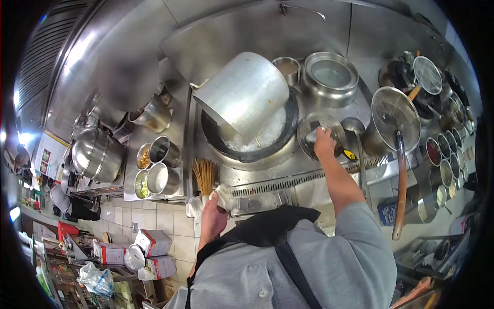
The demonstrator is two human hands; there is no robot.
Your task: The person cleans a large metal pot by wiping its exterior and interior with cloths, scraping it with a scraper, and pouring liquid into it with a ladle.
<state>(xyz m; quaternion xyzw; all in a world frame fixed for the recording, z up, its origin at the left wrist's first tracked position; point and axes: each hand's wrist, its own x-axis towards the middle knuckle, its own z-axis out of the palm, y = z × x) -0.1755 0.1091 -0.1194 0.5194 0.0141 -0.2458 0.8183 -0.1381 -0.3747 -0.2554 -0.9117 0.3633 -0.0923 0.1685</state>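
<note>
My right hand [323, 143] reaches over a round perforated strainer [332, 125] beside the wok. Its fingers are closed on a small greyish-white thing I cannot make out. A yellow-and-black handle [350, 154] sticks out by my wrist. My left hand [212, 219] is low at the stove's front edge, its fingers curled and partly hidden. It touches or nearly touches a whitish cloth [225, 195] and the base of a bamboo wok brush [205, 172], which has its bristles up. A large metal pot [247, 90] lies tilted in the black-rimmed wok [252, 154], its mouth toward the lower left.
A lidless pot of liquid [331, 74] stands behind the strainer. To the right are a ladle [353, 124] and a long-handled sieve [395, 116] over a pot. Metal containers [163, 179] stand left. A faucet [303, 11] projects from the back wall. Another person [67, 198] is far left.
</note>
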